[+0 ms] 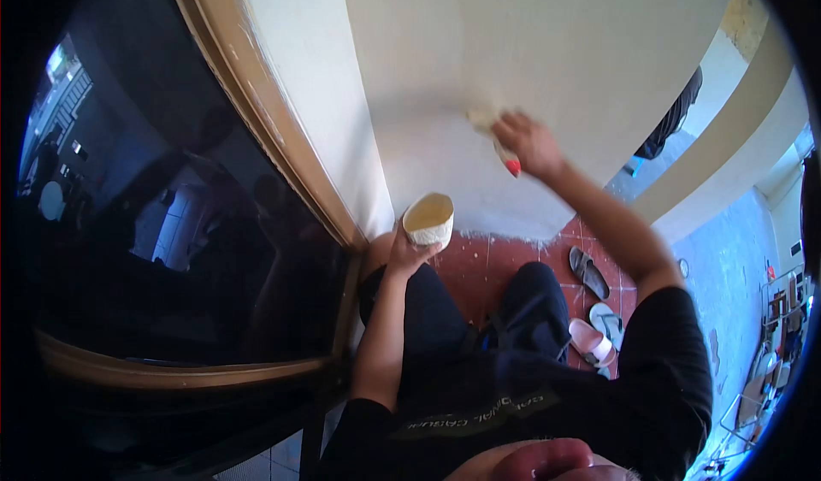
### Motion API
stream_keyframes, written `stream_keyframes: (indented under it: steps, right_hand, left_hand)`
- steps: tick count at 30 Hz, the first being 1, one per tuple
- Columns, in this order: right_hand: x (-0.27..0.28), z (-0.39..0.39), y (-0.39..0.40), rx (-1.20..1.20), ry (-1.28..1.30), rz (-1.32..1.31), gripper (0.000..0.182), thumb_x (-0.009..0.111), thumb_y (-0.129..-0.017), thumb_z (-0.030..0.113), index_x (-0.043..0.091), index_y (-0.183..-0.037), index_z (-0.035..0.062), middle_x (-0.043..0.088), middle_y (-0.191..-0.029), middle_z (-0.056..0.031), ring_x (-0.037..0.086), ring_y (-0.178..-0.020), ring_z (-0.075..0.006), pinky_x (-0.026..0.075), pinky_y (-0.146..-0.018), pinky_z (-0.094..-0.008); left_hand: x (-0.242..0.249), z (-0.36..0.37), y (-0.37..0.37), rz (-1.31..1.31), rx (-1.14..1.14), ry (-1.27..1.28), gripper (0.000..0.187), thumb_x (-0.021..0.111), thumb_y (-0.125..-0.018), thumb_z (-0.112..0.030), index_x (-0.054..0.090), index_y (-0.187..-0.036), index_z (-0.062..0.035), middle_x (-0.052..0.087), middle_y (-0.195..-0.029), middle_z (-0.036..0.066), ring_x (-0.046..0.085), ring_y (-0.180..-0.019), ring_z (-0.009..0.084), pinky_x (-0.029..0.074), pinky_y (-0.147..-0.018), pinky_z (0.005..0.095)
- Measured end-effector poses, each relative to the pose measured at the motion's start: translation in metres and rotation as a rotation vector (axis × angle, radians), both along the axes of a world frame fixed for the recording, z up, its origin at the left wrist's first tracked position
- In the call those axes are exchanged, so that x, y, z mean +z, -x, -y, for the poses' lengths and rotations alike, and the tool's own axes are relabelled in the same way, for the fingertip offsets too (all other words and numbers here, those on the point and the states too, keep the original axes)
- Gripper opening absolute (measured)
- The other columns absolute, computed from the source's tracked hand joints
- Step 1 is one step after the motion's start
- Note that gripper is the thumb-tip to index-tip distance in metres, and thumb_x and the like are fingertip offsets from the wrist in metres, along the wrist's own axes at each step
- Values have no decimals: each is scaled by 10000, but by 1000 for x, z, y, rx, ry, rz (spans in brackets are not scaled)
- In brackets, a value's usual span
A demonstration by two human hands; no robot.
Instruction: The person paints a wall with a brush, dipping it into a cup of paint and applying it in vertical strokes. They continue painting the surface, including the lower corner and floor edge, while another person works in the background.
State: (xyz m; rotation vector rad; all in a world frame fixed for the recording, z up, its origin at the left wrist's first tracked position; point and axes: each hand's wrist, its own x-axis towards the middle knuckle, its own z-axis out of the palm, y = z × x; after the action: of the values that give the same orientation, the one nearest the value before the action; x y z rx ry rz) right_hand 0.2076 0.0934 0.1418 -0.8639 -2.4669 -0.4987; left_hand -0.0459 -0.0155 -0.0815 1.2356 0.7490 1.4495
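A pale cup-like container (428,218) with cream-coloured contents is held in my left hand (412,251), near the lower edge of the wall. My right hand (532,146) is raised in front of the cream wall (547,45), its fingers closed round a brush (505,149) with a red handle end. The brush's pale head points left, at or close to the wall surface. Hand and brush are slightly blurred, so whether the bristles touch the wall is unclear.
On the left stands a dark glass panel (171,224) in a brown wooden frame (256,113). Sandals and slippers (588,273) lie on the red tiled floor (479,267) at the right. Beyond the wall's right edge hang dark clothes (671,122); a cluttered rack (778,310) stands far right.
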Motion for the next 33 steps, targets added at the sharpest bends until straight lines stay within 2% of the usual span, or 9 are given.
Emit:
stream_keyframes:
  steps: [3, 5, 7, 13, 16, 17, 24, 26, 33]
  right_hand:
    - [-80, 41, -9, -128, 264, -576, 325, 655, -798, 118, 542, -1102, 112, 618, -921, -93, 630, -767, -279, 545, -639, -345]
    - [-113, 80, -12, -326, 873, -1212, 282, 672, -829, 135, 557, -1084, 95, 631, -857, -87, 645, -674, -214, 549, -559, -317]
    - [-160, 108, -20, -346, 1060, -1712, 244, 669, -854, 183, 569, -1051, 79, 623, -835, -77, 644, -680, -169, 545, -514, -291]
    - [-237, 170, -20, -338, 1332, -2242, 222, 680, -857, 242, 531, -894, 81, 601, -730, -63, 637, -620, -189, 533, -465, -293]
    - [-236, 170, -7, -260, 1274, -2273, 274, 677, -860, 245, 453, -808, 96, 568, -648, -91, 613, -498, -230, 542, -455, -337]
    - [-231, 172, -6, -275, 1350, -2253, 253, 658, -876, 288, 520, -929, 84, 589, -676, -86, 619, -554, -219, 538, -479, -335]
    - [-156, 162, 11, -169, 1239, -2093, 216, 580, -904, 124, 411, -1030, 80, 598, -858, -134, 647, -653, -222, 559, -527, -326]
    - [-138, 135, 5, -82, 866, -1639, 317, 575, -894, 57, 349, -1116, 69, 574, -928, -145, 625, -715, -182, 535, -557, -295]
    - [124, 40, -45, 39, 39, -953, 226, 658, -851, 108, 557, -1029, 10, 572, -764, -68, 556, -622, -140, 463, -568, -296]
  left_hand:
    - [1, 1, 1, 19, 17, -26, 827, 818, -679, -132, 331, -1338, -19, 470, -1278, 97, 470, -1197, 204, 414, -1001, 369]
    - [17, 10, -2, 49, 21, 50, 813, 815, -682, -127, 341, -1332, -17, 489, -1270, 99, 492, -1175, 205, 427, -986, 362]
    - [26, 11, -1, -35, 30, 65, 790, 807, -684, -112, 353, -1322, -8, 520, -1239, 100, 523, -1139, 204, 445, -961, 346]
    - [-1, 14, 15, -145, 153, 116, 633, 773, -680, -100, 494, -1243, -22, 592, -1139, 59, 581, -1044, 183, 460, -930, 331]
    - [-11, 15, 27, -147, 215, 191, 635, 735, -664, -33, 496, -1253, -43, 579, -1157, 55, 558, -1084, 177, 447, -956, 335]
    - [-4, 17, 25, -91, 199, 172, 652, 734, -660, -36, 485, -1262, -47, 578, -1158, 52, 558, -1085, 177, 449, -957, 339]
    - [-8, 10, 29, -147, 170, 90, 633, 797, -671, -149, 513, -1221, -14, 603, -1125, 89, 594, -1039, 204, 490, -891, 344]
    - [-28, 3, 40, -421, 227, 211, 672, 757, -689, -78, 440, -1280, -35, 569, -1164, 76, 563, -1074, 189, 466, -929, 338]
    - [3, 15, 17, -89, 246, 80, 737, 785, -670, -128, 424, -1306, -34, 562, -1191, 88, 557, -1099, 225, 454, -950, 355]
